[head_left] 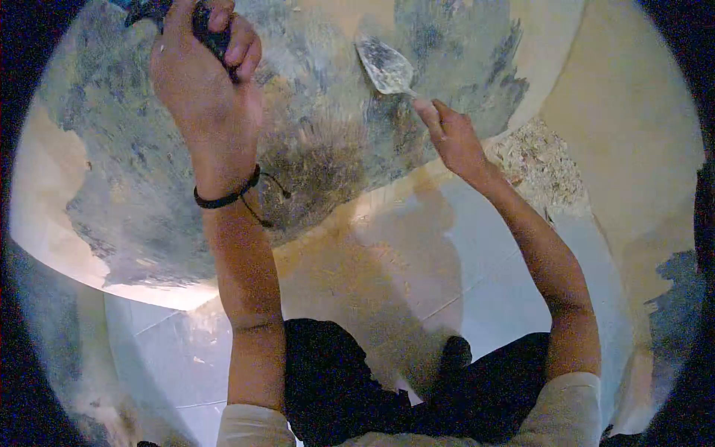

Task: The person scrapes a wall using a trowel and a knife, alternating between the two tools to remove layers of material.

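Observation:
My left hand (208,74) is wrapped round a black grip of a black-and-teal tool (212,33) at the top left. Most of that tool lies beyond the frame edge, so its kind is hidden. My right hand (453,138) holds a small trowel (386,67) by its handle. The trowel's pale, smeared blade points up and left against a large curved panel (313,112). Patchy grey-green coating covers much of the panel, with bare tan areas along its edges. Below my left hand the coating looks browner and darker.
A heap of pale flakes (547,167) lies beside the panel's lower right edge. Light floor tiles (491,290) show beneath, partly shadowed. Another tan curved surface (625,134) rises on the right. My dark-clothed legs (328,380) are at the bottom.

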`<state>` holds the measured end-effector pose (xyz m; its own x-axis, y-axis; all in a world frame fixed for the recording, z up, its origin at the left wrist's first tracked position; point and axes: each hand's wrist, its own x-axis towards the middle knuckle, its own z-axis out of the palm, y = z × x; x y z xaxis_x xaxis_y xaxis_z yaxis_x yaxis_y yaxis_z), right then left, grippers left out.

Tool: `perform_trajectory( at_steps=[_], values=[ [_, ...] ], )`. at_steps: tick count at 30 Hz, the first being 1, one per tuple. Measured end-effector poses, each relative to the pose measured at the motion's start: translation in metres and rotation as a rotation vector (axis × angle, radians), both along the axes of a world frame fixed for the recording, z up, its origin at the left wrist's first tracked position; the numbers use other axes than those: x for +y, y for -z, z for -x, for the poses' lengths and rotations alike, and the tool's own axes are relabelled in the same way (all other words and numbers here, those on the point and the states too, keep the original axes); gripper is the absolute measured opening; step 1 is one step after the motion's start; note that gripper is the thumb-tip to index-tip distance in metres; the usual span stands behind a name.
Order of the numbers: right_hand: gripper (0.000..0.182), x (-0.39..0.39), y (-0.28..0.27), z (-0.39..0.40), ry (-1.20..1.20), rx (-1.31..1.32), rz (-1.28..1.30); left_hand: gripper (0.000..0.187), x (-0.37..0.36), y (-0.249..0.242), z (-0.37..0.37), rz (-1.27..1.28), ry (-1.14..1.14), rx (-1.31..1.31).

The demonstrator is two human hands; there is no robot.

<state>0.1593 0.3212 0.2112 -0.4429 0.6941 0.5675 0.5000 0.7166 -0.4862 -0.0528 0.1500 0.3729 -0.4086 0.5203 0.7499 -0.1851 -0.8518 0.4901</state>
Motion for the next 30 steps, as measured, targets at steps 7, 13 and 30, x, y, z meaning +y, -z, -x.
perform_trajectory(
  at_steps=[7, 13, 30],
  values=[
    [0.046, -0.032, -0.099, 0.062, -0.182, 0.079, -0.429, 0.02, -0.017, -0.004, 0.008, 0.013, -0.234, 0.023],
    [0.052, -0.025, -0.092, 0.068, -0.088, 0.106, -0.942, 0.021, -0.025, -0.008, 0.013, 0.063, -0.272, 0.119],
    [0.065, 0.017, 0.018, -0.005, -0.013, 0.053, -0.057, 0.018, 0.003, 0.002, 0.008, -0.009, -0.033, 0.016]
  ],
)
